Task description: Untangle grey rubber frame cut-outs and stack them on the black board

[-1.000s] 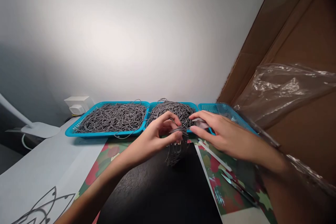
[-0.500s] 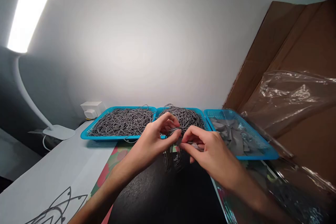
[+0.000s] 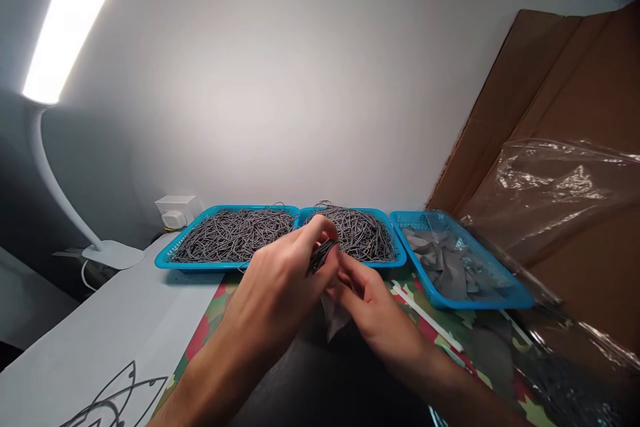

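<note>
My left hand (image 3: 287, 270) is closed round a small bundle of dark grey cords (image 3: 320, 257); part of the bundle shows between thumb and forefinger. Pressed against it, my right hand (image 3: 373, 297) is closed with its fingertips at the left thumb. A pale grey strip of fabric (image 3: 335, 319) hangs below the fingertips and appears to be pinched by my right hand, its upper part hidden. Behind the hands are a blue basket heaped with grey cords (image 3: 363, 233) and another such heap of cords (image 3: 237, 233) to the left.
On the right a blue basket (image 3: 505, 303) holds grey fabric pieces (image 3: 453, 270). A white stick-like object (image 3: 427, 317) lies on the patterned cover. A lamp (image 3: 113, 253) stands left, cardboard (image 3: 560, 93) with clear plastic (image 3: 550, 180) right. A black surface (image 3: 330, 387) lies under my hands.
My hands have come closer together, and the left has turned so its back faces me. The hanging cord ends are now hidden, while the fabric strip shows below the fingers.
</note>
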`<state>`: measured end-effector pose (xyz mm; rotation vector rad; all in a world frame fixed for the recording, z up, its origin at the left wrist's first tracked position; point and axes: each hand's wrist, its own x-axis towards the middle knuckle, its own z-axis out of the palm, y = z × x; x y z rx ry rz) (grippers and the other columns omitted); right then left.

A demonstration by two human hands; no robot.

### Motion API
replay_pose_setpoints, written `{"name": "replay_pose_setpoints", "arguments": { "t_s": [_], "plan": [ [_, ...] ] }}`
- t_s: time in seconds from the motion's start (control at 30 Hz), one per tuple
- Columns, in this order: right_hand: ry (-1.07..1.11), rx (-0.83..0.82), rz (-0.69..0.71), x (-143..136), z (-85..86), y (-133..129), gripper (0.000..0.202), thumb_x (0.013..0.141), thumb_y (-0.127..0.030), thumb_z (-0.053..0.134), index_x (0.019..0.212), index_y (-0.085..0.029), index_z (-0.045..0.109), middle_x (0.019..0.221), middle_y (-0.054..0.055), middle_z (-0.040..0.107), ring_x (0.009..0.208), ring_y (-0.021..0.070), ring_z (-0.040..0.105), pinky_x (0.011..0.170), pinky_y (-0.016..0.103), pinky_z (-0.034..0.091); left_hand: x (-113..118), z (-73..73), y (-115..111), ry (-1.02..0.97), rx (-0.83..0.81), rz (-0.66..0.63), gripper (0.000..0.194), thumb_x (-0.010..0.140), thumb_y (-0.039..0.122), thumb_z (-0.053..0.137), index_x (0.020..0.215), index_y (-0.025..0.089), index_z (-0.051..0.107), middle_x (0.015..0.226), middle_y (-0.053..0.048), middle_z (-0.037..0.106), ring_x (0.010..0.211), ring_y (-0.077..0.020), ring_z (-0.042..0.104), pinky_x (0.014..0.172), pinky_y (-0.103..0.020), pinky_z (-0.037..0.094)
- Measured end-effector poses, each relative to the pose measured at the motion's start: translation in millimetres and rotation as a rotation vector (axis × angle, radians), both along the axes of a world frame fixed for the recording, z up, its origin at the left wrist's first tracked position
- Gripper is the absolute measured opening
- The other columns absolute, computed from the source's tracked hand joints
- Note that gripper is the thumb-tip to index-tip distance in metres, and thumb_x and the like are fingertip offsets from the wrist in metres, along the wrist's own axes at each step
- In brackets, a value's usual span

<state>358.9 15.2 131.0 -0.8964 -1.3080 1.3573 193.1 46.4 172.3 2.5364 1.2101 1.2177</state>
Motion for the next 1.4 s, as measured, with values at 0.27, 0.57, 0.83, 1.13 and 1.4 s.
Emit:
{"name": "replay_pose_setpoints", "arguments": {
  "t_s": [0.27,0.57,0.83,1.13,1.4],
  "plan": [
    [0.475,-0.210,-0.021,0.2,17.2,-6.4,0.024,0.087,-0.029,0.079,0.111,-0.025,0.082,0.122,0.003,0.078,0.133,0.0258,0.064,0.115,0.036,0.051,3.2,5.9,-18.7,-0.115,0.054,0.036,0.020,0.104,0.025,0.068,0.122,0.029,0.060,0.100,0.000,0.082,0.082,-0.0222,0.083,0.060,-0.028,0.059],
    [0.668,-0.355,-0.119,-7.1,22.0,-10.5,0.020,0.081,-0.034,0.091,0.088,-0.024,0.076,0.110,0.004,0.075,0.133,0.0280,0.061,0.117,0.037,0.050,5.9,1.5,-15.2,-0.022,0.013,0.081,0.010,0.099,0.017,0.069,0.102,0.026,0.068,0.095,0.003,0.080,0.075,-0.0182,0.078,0.063,-0.028,0.053],
    [0.295,-0.286,-0.236,-6.5,19.0,-26.0,0.030,0.090,-0.049,0.086,0.098,-0.027,0.066,0.096,-0.004,0.069,0.102,0.0177,0.060,0.087,0.027,0.049,7.1,1.7,-7.0,-0.055,-0.042,0.028,0.010,0.096,0.014,0.073,0.096,0.024,0.070,0.088,0.004,0.080,0.073,-0.0159,0.077,0.064,-0.026,0.053],
    [0.356,-0.231,-0.234,-0.2,31.9,-23.1,0.027,0.096,-0.042,0.080,0.116,-0.029,0.068,0.104,-0.003,0.073,0.106,0.0176,0.066,0.090,0.027,0.052,5.8,-2.4,-12.9,0.070,0.313,-0.102,0.018,0.106,0.006,0.064,0.116,0.021,0.070,0.109,-0.002,0.080,0.088,-0.0151,0.080,0.066,-0.022,0.059],
    [0.377,-0.217,-0.291,6.1,34.9,-24.3,0.053,0.097,-0.046,0.082,0.146,-0.038,0.066,0.103,-0.002,0.078,0.113,0.0230,0.075,0.100,0.036,0.056,11.5,-4.1,-19.3,0.103,0.419,-0.122,0.022,0.105,0.003,0.068,0.123,0.016,0.071,0.122,-0.006,0.079,0.107,-0.0148,0.080,0.096,-0.021,0.065]
  ]
}}
